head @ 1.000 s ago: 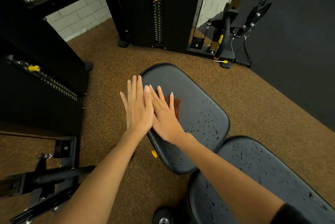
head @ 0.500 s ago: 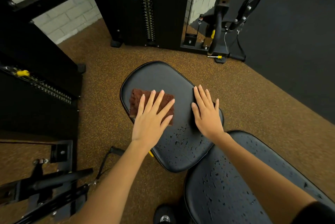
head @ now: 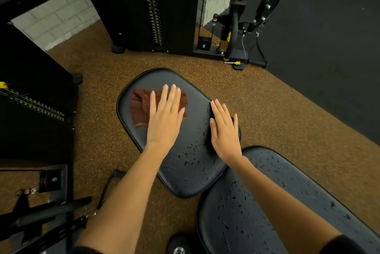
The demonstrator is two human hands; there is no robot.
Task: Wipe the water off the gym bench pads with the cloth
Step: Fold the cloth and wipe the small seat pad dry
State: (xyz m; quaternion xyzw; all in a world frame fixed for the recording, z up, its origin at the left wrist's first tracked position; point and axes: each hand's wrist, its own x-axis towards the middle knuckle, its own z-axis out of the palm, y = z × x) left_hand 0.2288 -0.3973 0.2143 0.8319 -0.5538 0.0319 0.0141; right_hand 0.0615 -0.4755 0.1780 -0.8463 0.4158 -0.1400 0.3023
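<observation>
L hand (head: 164, 118) flat, fingers straight, pressing soft brown terry cloth (head: 141, 105) onto black vinyl seat pad (head: 191, 171); R hand (head: 224, 130) flat on pad's edge, gripping nothing. Cloth's limp, prob bunches; press mid-cloth.

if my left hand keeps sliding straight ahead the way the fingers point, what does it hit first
Nothing on the pad, it seems. The left hand presses the cloth flat on the front pad; ahead is bare pad, then its far rim, then open floor.
</observation>
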